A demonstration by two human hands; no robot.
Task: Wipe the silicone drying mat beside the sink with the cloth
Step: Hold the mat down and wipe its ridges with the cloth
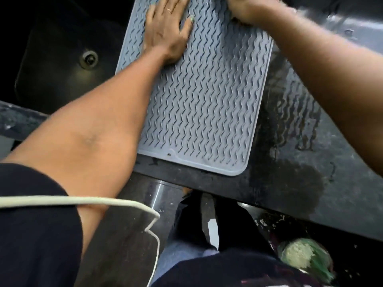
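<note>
Fingers of the left hand (165, 32) are lying flat and open on the mat (199, 104), likely pinning it to the wet surface (300, 141). The right hand (248, 9) is pressing at the far end; I cannot tell its grip or see a cloth.

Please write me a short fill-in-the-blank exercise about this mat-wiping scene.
1. The left hand lies ____ on the grey mat.
2. The mat's raised ribs form a ____ pattern.
3. The sink, with its round drain, lies to the person's ____ of the mat.
4. The left hand wears a ____ on one finger.

Missing words: flat; wavy; left; ring
</note>
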